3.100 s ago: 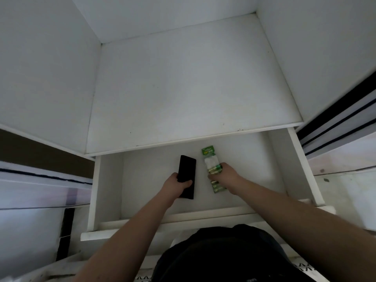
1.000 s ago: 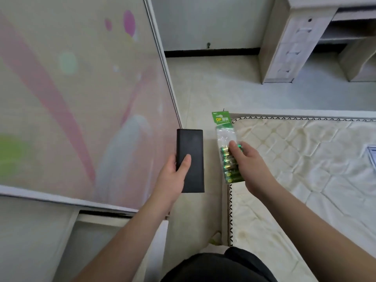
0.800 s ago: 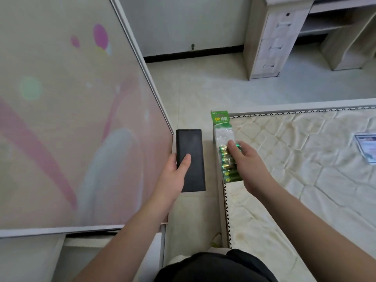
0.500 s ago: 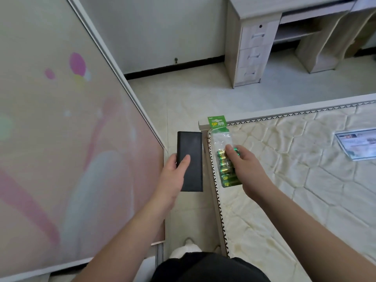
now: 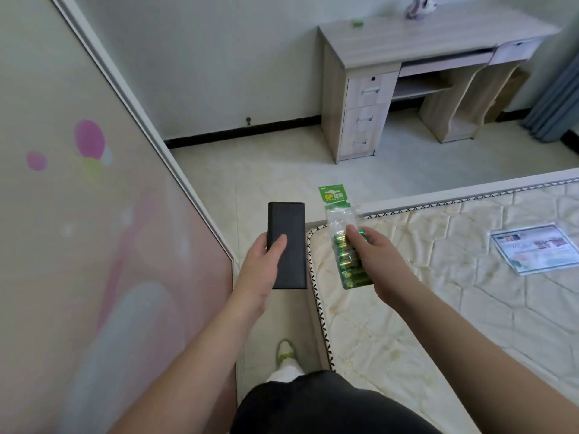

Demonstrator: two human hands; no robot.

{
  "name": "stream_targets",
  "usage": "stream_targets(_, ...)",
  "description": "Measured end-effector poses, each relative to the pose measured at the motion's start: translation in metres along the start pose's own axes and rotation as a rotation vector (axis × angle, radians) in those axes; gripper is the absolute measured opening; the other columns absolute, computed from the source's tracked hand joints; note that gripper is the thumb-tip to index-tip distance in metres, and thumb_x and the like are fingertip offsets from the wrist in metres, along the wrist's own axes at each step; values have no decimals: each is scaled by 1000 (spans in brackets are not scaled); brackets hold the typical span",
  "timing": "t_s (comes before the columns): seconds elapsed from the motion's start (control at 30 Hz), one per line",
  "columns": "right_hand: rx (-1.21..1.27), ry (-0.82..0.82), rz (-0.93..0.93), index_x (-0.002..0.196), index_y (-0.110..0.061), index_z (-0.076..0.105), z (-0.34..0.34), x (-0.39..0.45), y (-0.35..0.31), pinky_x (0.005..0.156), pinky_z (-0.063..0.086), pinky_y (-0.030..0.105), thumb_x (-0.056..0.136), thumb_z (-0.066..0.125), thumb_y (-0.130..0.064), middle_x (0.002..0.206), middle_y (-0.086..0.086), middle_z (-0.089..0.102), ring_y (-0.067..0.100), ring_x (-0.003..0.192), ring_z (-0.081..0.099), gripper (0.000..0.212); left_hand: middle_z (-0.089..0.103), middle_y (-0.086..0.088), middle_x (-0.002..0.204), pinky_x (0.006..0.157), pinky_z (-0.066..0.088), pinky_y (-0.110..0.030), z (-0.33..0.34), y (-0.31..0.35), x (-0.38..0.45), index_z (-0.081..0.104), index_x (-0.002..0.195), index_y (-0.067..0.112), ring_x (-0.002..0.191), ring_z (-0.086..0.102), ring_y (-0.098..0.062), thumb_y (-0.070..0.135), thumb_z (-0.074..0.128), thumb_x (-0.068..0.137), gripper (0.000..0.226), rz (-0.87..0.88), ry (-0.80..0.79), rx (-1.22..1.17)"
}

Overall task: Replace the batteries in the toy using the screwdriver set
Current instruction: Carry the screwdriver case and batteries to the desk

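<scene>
My left hand (image 5: pixel 261 264) grips a flat black case (image 5: pixel 288 236), thumb across its top face, held over the floor gap beside the bed. My right hand (image 5: pixel 379 261) pinches a clear pack of green batteries (image 5: pixel 343 242) with a green header card, held above the mattress corner. A small plush-like toy (image 5: pixel 419 6) stands on the far desk (image 5: pixel 438 36) at the top right.
A wardrobe sliding door (image 5: pixel 94 230) with pink and pale shapes fills the left. A bare quilted mattress (image 5: pixel 438 308) lies on the right with a printed sheet (image 5: pixel 539 247) on it. Tiled floor (image 5: pixel 266 177) runs between them toward the desk. My shoe (image 5: pixel 286 355) shows below.
The drawer has dropped out of view as my view turned and lifted toward the room; the desk top and toy have come into sight. Both hands keep their holds.
</scene>
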State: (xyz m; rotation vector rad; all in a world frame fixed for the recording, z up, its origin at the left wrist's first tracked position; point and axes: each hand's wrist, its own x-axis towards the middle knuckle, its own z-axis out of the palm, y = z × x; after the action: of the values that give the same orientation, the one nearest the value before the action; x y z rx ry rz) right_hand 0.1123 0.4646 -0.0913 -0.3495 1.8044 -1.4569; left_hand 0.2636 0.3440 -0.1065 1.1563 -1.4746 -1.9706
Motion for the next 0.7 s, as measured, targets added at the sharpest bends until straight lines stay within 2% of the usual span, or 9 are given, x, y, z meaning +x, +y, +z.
stream_targets(0.1, -29, 15, -2, 99, -11, 65, 19, 28, -14, 66, 53, 34, 96, 53, -42, 79, 7, 65, 19, 66, 62, 33, 72, -19, 101, 69, 58, -40, -12, 12, 30, 58, 117, 14, 82, 69, -34, 29, 50, 99, 25, -39, -66, -98)
stream_targets(0.13, -36, 21, 0, 98, -12, 65, 26, 37, -20, 67, 54, 35, 96, 53, -43, 80, 7, 66, 19, 67, 63, 33, 72, -21, 101, 68, 58, -40, -16, 18, 40, 57, 117, 12, 80, 69, -34, 26, 49, 100, 24, -37, -85, -104)
stream_targets(0.3, -88, 15, -16, 99, -12, 64, 61, 82, -52, 64, 54, 34, 96, 52, -45, 82, 8, 64, 19, 69, 63, 35, 71, -20, 106, 70, 59, -40, -30, 44, 91, 57, 118, 14, 83, 71, -35, 27, 51, 99, 23, -33, -80, -100)
stream_targets(0.43, -125, 38, -52, 97, -12, 62, 86, 114, -70, 62, 54, 33, 96, 50, -46, 83, 9, 63, 19, 70, 62, 37, 70, -14, 111, 88, 55, -53, -43, 63, 136, 59, 118, 21, 99, 68, -35, 35, 56, 94, 28, 8, -68, -60)
stream_targets(0.57, -93, 58, -43, 95, -12, 61, 102, 142, -81, 63, 54, 36, 97, 50, -45, 81, 9, 62, 21, 69, 61, 36, 72, -16, 103, 82, 58, -50, -53, 91, 174, 55, 120, 18, 91, 70, -36, 29, 51, 99, 24, 34, -72, -69)
stream_targets(0.7, -75, 98, -44, 94, -13, 61, 112, 164, -86, 64, 54, 36, 97, 49, -46, 82, 10, 63, 20, 70, 62, 36, 70, -10, 112, 90, 53, -57, -58, 100, 209, 61, 113, 28, 102, 66, -37, 46, 60, 86, 32, 54, -99, -2)
